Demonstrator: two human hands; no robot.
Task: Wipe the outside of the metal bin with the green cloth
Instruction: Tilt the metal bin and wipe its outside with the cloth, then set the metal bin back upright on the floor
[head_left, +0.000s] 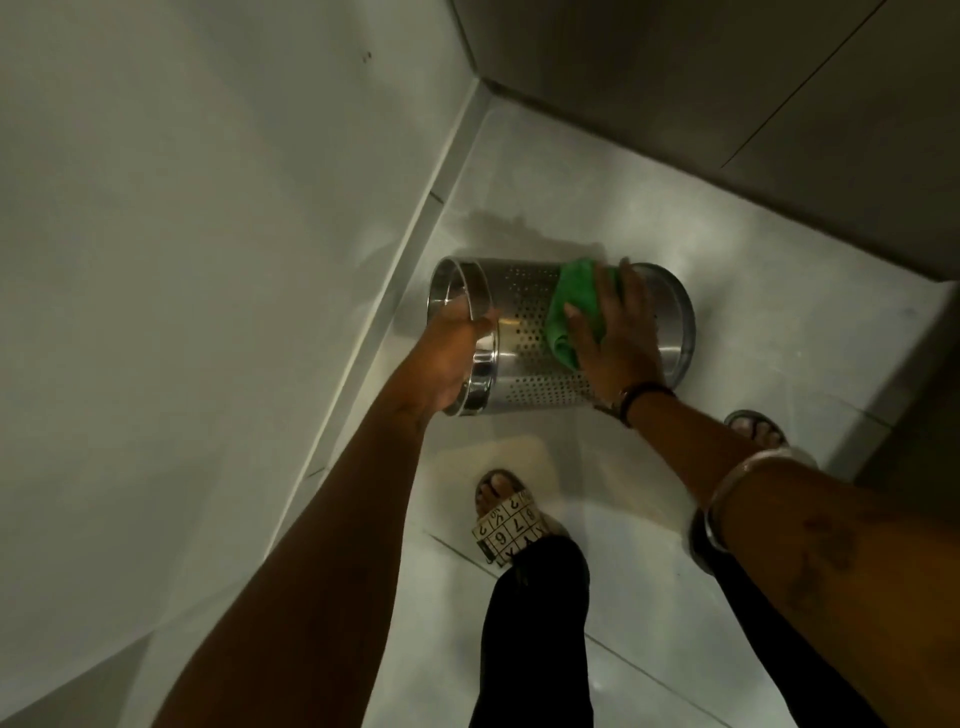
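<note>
Pale tiled floor (675, 249) in a corner, a metal bin (524, 332) tipped on its side and under the cloth.

Grey walls meet at the corner above, and the metal bin lies across the floor near the left wall's skirting, its open rim toward the left and its base toward the right — the middle band is perforated, the ends plain and shiny. The left hand (447, 358) is clenched over the rim, fingers hooked inside the opening. The right hand (618, 332) lies flat with fingers spread, pressing the green cloth (563, 312) against the perforated side; the bunched cloth shows beyond the thumb. A dark band and a metal bangle (727, 493) sit on the right arm. Below, a sandal (511, 525) carries a grid of printed characters — 6, 7 and 9 read clearly, the rest do not.
</note>
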